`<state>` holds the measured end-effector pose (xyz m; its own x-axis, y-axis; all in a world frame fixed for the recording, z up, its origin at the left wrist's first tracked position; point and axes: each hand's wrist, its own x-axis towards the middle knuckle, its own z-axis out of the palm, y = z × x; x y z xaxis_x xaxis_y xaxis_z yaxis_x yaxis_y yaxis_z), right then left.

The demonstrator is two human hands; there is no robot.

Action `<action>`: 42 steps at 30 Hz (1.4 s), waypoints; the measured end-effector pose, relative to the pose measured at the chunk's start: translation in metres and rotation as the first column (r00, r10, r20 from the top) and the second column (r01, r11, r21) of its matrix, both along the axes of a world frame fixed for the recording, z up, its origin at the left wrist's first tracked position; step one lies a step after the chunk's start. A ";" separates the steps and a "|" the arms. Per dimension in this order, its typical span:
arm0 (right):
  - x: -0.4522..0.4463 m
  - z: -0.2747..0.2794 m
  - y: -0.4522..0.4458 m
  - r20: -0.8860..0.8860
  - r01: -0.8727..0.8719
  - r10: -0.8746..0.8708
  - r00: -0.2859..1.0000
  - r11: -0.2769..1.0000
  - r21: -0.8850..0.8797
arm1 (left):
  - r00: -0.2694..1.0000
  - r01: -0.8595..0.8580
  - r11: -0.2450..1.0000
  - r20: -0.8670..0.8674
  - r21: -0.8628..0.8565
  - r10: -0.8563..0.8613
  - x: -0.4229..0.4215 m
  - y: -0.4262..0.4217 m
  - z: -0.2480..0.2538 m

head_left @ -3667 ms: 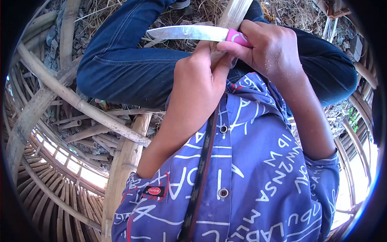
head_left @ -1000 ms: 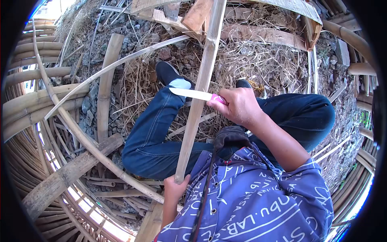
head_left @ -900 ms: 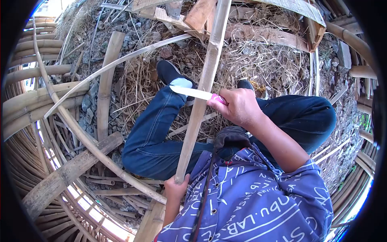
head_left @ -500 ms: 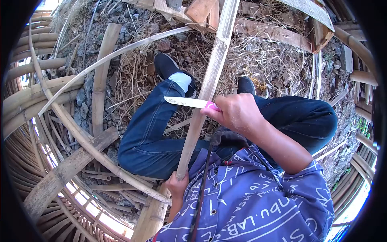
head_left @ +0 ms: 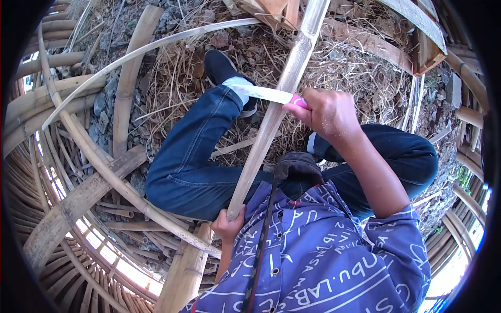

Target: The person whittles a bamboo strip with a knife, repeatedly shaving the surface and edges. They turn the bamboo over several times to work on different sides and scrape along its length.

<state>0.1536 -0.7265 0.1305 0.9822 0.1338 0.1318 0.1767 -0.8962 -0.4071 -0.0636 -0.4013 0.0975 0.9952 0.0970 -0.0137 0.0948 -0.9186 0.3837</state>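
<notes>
A long split bamboo strip [head_left: 279,107] slants from my left side up past the top edge of the view. Its near end sits in my left hand [head_left: 228,225], with the fingers wrapped round it beside my hip. My right hand [head_left: 330,116] grips a knife [head_left: 266,94] by its pink handle. The pale blade points left and lies across the strip, well beyond my left hand. Whether the edge bites into the bamboo cannot be made out. A dark pouch or cap-like thing [head_left: 298,166] rests at my lap, with a dark strap running down my shirt.
Bamboo poles [head_left: 130,78] and a long thin curved strip [head_left: 151,49] lie to the left. Shavings [head_left: 355,78] litter the stony ground around my shoes. A wooden frame [head_left: 430,55] stands at upper right. Stacked bamboo [head_left: 62,219] crowds the left side.
My right hand and the knife have moved up and to the right, farther along the bamboo strip. My left hand still holds the near end. The view has shifted slightly.
</notes>
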 end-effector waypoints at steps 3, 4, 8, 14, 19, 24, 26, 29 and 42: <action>0.007 -0.008 -0.013 0.015 0.148 -0.147 0.989 0.983 -0.112 | 0.999 0.033 0.999 -0.029 -0.007 -0.034 0.002 0.000 0.007; 0.016 0.002 -0.032 0.006 0.165 -0.166 0.986 0.975 -0.151 | 0.999 0.020 0.999 -0.044 -0.029 -0.022 -0.001 0.002 0.006; 0.026 0.030 -0.045 0.004 0.180 -0.183 0.983 0.963 -0.201 | 0.998 0.018 0.996 -0.055 -0.082 -0.023 -0.004 0.008 0.000; -0.001 0.062 0.016 -0.203 0.046 -0.067 0.977 0.993 -0.107 | 0.999 -0.013 0.997 -0.052 -0.077 0.009 0.001 -0.001 0.010; -0.025 0.036 0.037 -0.225 -0.113 0.085 0.971 0.986 -0.119 | 1.000 0.022 0.999 -0.006 -0.029 -0.022 0.000 -0.002 0.005; -0.014 0.029 0.025 -0.238 -0.147 0.095 0.967 0.966 -0.212 | 0.999 0.033 0.999 0.015 0.023 -0.033 0.000 -0.003 0.001; -0.005 0.026 0.016 -0.230 -0.112 0.044 0.972 0.950 -0.293 | 0.999 0.034 0.999 0.020 0.023 -0.035 0.000 -0.003 0.000; 0.014 0.023 -0.014 -0.139 0.024 -0.069 0.988 0.954 -0.300 | 0.999 0.041 0.998 0.008 0.036 -0.042 0.000 -0.002 0.002; 0.020 0.023 -0.046 0.105 0.149 -0.117 0.988 0.911 -0.384 | 0.997 0.055 0.998 0.044 0.019 -0.056 -0.002 -0.003 0.000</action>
